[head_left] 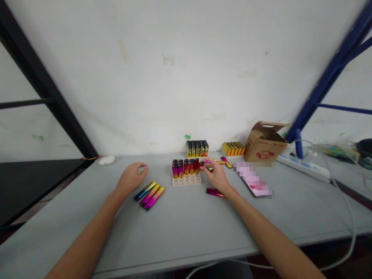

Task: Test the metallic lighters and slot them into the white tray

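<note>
My right hand (216,173) pinches a red lighter (200,166) at the right end of a pale tray with holes (186,182). Upright lighters in purple, orange and red (180,169) fill the tray's back rows, while its front holes are bare. To the left, my left hand (133,176) is closed above the table; a yellowish lighter end (142,171) shows between its fingers, the rest hidden. Just below that hand lie loose lighters (152,196), blue-yellow and pink-yellow. One dark magenta lighter (215,192) lies under my right wrist.
Behind stand a full tray of lighters (197,149) and a tray of yellow lighters (233,149). More loose lighters (226,162) lie near my right hand. A phone (252,180), an open cardboard box (266,143) and a power strip (303,166) sit right; a white case (106,160) is left.
</note>
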The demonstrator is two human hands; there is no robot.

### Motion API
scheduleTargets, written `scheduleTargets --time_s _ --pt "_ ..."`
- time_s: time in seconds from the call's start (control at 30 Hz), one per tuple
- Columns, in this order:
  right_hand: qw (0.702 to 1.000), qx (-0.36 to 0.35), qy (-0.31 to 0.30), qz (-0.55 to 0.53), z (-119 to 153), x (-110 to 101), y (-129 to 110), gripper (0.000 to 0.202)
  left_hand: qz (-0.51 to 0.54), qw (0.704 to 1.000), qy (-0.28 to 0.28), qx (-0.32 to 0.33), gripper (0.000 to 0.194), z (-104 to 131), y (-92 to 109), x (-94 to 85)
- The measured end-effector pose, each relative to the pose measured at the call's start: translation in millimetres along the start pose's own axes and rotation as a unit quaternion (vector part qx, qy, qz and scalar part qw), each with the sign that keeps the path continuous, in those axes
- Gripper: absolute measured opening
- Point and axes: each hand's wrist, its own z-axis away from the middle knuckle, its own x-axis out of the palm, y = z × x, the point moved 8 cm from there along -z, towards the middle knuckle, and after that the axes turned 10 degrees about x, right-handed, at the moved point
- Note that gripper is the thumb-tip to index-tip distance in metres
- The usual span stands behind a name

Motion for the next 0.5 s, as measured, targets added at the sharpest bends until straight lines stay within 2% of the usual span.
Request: scheduleTargets --time_s 0.13,0.33,0.5 --pt "0.999 -0.020 0.001 0.048 0.1 1.3 -3.2 0.026 -0.043 0.999 -0.032 0.004 0.047 -2.7 -8.6 1.1" --pt "0.994 -0.058 0.025 0.090 1.8 -0.4 -11.4 0.028 -0.049 0.994 -0.089 -0.049 0.047 6.5 -15.5 -3.2" --pt "0.989 -0.064 0.010 0.132 4.2 4.5 -12.7 0.036 -0.001 0.995 -0.100 -0.018 0.038 10.4 -9.7 -0.3"
